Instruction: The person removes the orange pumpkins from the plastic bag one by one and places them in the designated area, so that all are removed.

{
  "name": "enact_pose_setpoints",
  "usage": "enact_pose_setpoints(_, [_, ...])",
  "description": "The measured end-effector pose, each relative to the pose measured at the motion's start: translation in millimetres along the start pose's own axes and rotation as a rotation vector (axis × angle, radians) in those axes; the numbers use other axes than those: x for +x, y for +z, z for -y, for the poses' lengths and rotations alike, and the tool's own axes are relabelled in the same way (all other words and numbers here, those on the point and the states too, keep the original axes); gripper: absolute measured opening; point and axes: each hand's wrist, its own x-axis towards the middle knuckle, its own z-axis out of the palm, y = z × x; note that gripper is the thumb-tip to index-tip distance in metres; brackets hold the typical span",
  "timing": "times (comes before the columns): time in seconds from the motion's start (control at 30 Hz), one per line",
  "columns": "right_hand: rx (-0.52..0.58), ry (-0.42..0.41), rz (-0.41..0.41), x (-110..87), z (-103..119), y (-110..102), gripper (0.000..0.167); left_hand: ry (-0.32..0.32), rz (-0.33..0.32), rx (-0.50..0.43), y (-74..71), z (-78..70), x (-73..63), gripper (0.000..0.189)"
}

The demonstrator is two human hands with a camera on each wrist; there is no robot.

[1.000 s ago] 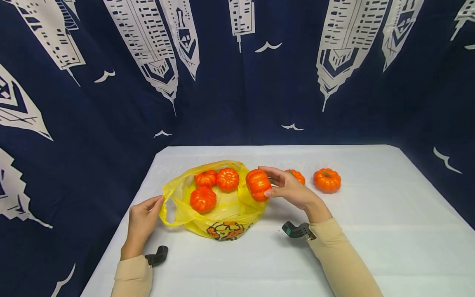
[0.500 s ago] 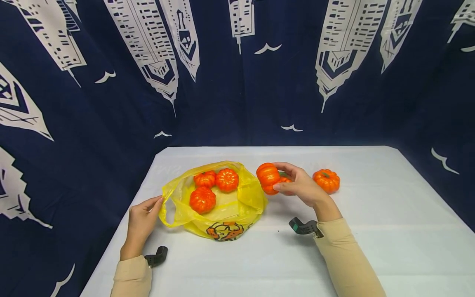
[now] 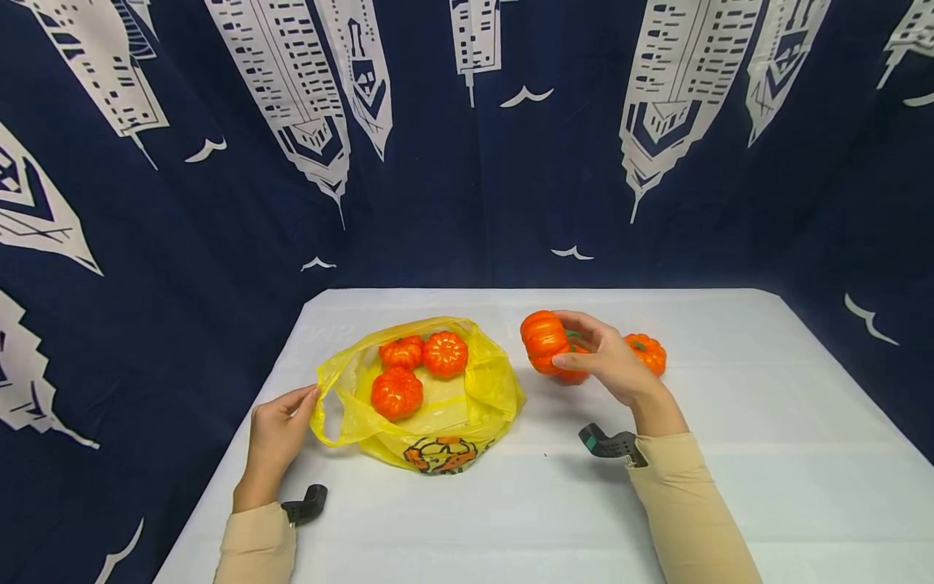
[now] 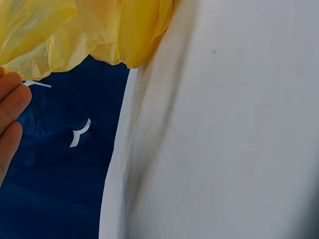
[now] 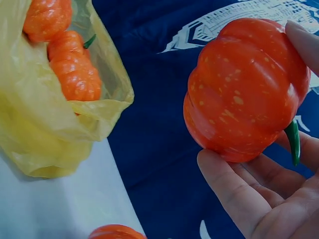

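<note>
My right hand (image 3: 611, 357) grips a small orange toy pumpkin (image 3: 541, 342) between thumb and fingers, held up to the right of the yellow plastic bag (image 3: 490, 410). Its green stem points toward the palm in the right wrist view. The bag's handle loop is pinched by my left hand (image 3: 275, 438) at the left side; in the left wrist view only some fingers (image 4: 15, 102) show beside the yellow film. Inside the wide mouth lie three pumpkins, one of them a front pumpkin (image 3: 397, 394). Another pumpkin (image 3: 579, 373) sits on the table, partly hidden behind my right hand.
A further pumpkin (image 3: 648, 350) rests on the white table (image 3: 766, 422), right of my right hand and partly covered by it. Behind the table hangs a dark blue curtain (image 3: 474, 203) with white buildings and birds. Black wrist cameras jut inward from both wrists.
My right hand has carried the pumpkin from the bag's right rim to the right and slightly farther back. The left hand and the bag stay where they were.
</note>
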Motion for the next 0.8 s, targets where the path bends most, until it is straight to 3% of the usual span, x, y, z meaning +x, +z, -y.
enact_pose_setpoints(0.4, [-0.01,0.043,-0.065,-12.0,13.6,-14.0,0.07,-0.012,0.012,0.005,-1.0,-2.8,-1.1,0.012])
enact_pose_setpoints(0.7, [-0.063,0.152,-0.158,-21.1,18.8,-29.4,0.077,-0.029,0.022,0.009,-1.2,-2.9,-1.7,0.012])
enact_pose_setpoints(0.8, [-0.07,0.138,-0.177,-22.7,20.4,-33.9,0.077,-0.02,0.016,0.008,-1.7,-3.2,-1.8,0.012])
